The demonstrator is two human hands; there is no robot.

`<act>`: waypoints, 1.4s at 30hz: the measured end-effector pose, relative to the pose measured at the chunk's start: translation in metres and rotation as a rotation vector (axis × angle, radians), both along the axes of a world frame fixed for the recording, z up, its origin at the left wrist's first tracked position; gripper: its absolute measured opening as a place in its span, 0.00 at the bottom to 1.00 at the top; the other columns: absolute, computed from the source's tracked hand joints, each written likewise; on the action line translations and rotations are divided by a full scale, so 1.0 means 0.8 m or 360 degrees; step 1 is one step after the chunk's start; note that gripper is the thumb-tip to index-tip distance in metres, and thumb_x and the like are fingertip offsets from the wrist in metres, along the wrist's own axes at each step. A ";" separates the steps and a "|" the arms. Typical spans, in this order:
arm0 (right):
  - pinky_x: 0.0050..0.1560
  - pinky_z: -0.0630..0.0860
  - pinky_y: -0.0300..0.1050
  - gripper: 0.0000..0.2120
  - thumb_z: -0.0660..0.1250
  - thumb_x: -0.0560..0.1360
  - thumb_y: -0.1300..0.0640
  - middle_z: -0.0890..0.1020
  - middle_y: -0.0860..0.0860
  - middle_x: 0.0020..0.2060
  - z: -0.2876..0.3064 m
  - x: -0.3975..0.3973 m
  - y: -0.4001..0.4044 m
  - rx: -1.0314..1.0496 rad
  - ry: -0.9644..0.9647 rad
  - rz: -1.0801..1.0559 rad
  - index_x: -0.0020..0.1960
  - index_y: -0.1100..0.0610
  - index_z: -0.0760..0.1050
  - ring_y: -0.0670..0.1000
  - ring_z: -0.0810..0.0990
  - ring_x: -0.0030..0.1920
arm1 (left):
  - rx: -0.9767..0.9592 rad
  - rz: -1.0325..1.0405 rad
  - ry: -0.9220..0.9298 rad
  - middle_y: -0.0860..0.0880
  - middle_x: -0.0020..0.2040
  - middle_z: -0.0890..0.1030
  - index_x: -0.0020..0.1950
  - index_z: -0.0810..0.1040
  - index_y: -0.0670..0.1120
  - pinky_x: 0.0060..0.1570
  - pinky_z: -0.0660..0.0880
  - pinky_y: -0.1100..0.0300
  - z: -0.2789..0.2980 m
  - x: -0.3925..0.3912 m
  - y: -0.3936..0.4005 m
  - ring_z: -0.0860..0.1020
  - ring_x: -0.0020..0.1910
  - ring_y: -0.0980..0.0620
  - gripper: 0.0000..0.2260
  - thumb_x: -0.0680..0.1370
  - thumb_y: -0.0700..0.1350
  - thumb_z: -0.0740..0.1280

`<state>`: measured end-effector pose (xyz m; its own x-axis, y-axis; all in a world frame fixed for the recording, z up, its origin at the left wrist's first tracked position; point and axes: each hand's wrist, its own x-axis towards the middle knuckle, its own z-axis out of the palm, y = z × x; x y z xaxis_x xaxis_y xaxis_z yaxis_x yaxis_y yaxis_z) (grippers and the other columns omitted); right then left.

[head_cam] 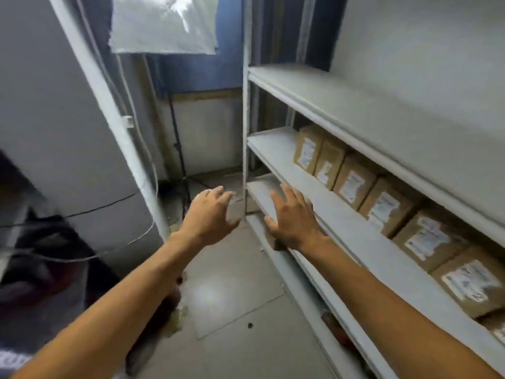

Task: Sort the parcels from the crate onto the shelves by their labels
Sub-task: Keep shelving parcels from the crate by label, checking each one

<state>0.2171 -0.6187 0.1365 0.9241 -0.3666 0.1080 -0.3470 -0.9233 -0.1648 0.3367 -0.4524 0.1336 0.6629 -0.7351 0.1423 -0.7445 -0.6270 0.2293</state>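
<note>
Both hands are empty, fingers spread: left hand over the floor, right hand at the shelf edge. Labelled parcels line that shelf. Crate not visible. Next step, probably: fetch another parcel.

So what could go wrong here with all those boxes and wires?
Three things might.

The loose white cable hangs low beside the left hand, so an arm could snag it.

The brown parcels are packed tightly together on the middle shelf, so squeezing another in carelessly might knock one off.

Both hands are empty and open, the right hand in front of the shelf edge. The picture is blurry, so the labels could be misread and a parcel wrongly sorted.
</note>
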 end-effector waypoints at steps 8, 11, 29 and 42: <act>0.74 0.60 0.56 0.35 0.65 0.77 0.43 0.59 0.59 0.78 -0.058 0.101 0.292 0.0113 0.0179 0.1052 0.78 0.54 0.58 0.60 0.57 0.77 | 0.0078 0.1212 0.0361 0.42 0.77 0.64 0.77 0.64 0.44 0.74 0.60 0.52 -0.054 -0.061 0.341 0.63 0.75 0.42 0.32 0.77 0.55 0.68; 0.74 0.60 0.58 0.35 0.66 0.77 0.46 0.59 0.58 0.78 -0.071 0.100 0.389 0.0160 0.0233 0.1461 0.79 0.54 0.58 0.60 0.57 0.77 | 0.0065 0.1650 0.0439 0.41 0.75 0.66 0.76 0.65 0.43 0.73 0.59 0.54 -0.058 -0.126 0.434 0.64 0.74 0.41 0.31 0.77 0.53 0.68; 0.71 0.64 0.59 0.34 0.65 0.77 0.48 0.61 0.56 0.76 -0.105 0.025 0.720 0.0144 0.0566 0.2416 0.79 0.53 0.56 0.61 0.60 0.75 | -0.0164 0.2777 0.0651 0.43 0.77 0.63 0.78 0.60 0.46 0.71 0.66 0.49 -0.103 -0.369 0.679 0.64 0.75 0.43 0.33 0.78 0.55 0.67; 0.65 0.71 0.55 0.29 0.64 0.76 0.46 0.70 0.56 0.68 -0.122 0.072 0.898 0.0358 0.0805 0.2331 0.74 0.55 0.64 0.60 0.70 0.67 | -0.0257 0.2743 0.0644 0.46 0.65 0.76 0.68 0.70 0.49 0.61 0.75 0.48 -0.118 -0.326 0.848 0.74 0.65 0.43 0.24 0.75 0.55 0.68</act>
